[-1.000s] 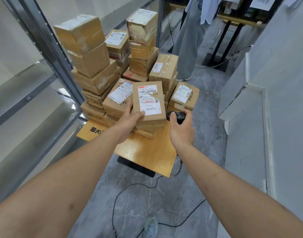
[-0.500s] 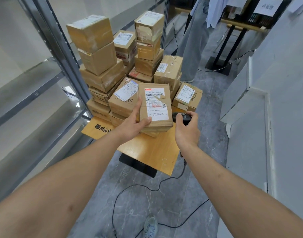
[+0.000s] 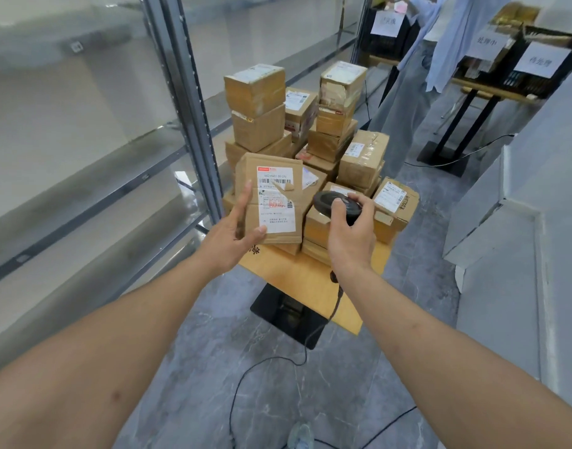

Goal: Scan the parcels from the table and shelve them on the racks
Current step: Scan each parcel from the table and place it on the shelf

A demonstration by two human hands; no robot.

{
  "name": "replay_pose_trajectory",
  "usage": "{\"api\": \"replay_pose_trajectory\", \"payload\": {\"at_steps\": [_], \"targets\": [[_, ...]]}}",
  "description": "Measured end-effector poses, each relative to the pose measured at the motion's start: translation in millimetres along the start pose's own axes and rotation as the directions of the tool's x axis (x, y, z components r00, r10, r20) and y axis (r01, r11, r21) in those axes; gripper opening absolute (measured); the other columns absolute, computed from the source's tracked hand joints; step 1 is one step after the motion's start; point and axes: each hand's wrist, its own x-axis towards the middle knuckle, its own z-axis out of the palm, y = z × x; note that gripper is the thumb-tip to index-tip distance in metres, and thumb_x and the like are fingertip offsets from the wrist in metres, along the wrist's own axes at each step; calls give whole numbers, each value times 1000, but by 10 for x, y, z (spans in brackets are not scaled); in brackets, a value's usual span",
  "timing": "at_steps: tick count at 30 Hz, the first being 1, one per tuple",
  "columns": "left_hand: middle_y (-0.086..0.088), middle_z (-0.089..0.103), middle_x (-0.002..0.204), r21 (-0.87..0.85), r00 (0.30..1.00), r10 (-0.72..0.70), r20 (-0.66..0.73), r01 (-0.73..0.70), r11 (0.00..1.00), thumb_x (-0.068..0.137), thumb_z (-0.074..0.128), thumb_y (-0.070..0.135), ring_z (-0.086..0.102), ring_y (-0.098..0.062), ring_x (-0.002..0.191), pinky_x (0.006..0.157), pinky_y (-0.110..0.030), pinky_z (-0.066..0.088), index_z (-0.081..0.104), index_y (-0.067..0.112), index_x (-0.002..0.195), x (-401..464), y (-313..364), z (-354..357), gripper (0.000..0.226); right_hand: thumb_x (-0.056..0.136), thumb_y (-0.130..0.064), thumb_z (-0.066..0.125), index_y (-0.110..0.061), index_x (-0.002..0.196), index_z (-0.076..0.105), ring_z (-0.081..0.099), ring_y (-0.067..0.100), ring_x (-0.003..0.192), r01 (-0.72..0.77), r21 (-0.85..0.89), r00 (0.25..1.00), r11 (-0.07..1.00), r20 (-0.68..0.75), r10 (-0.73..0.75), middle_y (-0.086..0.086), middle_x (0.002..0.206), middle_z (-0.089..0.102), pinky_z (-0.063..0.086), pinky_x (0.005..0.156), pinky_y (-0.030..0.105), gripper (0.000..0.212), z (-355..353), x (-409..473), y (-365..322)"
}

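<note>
Left hand [image 3: 234,230] grip holding parcel [image 3: 271,196] label-up, right hand [image 3: 351,236] grip clenched round scanner [image 3: 335,204] just beside it, above table [image 3: 307,283]

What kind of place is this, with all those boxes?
Probably a parcel sorting room. Labelled cardboard parcels are stacked on a small table, the right hand holds a barcode scanner, and metal racks stand alongside.

Both my forearms reach forward, bare. My left hand [image 3: 234,225] grips a parcel [image 3: 271,196] at its lower left corner, thumb on its face. My right hand [image 3: 351,234] is curled round the scanner [image 3: 335,204], knuckles up.
</note>
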Motion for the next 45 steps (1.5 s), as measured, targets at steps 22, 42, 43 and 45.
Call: {"api": "replay_pose_trajectory", "payload": {"at_steps": [22, 42, 43, 45], "targets": [[-6, 66, 142, 63, 932, -195, -305, 224, 972, 98, 56, 66, 67, -37, 119, 109, -52, 49, -11, 74, 149, -1649, -1240, -1530, 85, 101, -41, 59, -36, 116, 57, 65, 14, 70, 20, 108, 873, 994, 482, -70, 11, 106, 71, 52, 61, 30, 16, 1508, -1820, -664], [6, 58, 151, -63, 756, -378, -535, 410, 910, 105, 50, 55, 62, -33, 127, 105, -38, 42, -19, 64, 153, -2542, -1611, -2259, 85, 100, -45, 60, -44, 114, 56, 75, 15, 90, 96, 120, 715, 988, 682, -152, -11, 112, 70, 61, 86, 44, 15, 2605, -2681, -796], [5, 56, 153, -88, 719, -417, -556, 447, 890, 106, 48, 56, 60, -35, 130, 105, -38, 41, -19, 63, 153, -2579, -1620, -2316, 83, 97, -50, 59, -45, 115, 54, 74, 15, 93, 129, 98, 701, 987, 695, -160, -16, 107, 69, 59, 91, 47, 20, 2700, -2732, -790], [3, 53, 156, -144, 644, -491, -587, 513, 846, 107, 45, 54, 57, -38, 132, 107, -39, 40, -18, 61, 154, -2664, -1657, -2448, 79, 98, -52, 57, -45, 119, 50, 67, 9, 95, 187, 66, 657, 980, 733, -175, -23, 101, 65, 53, 92, 41, 23, 2867, -2848, -801]]}}
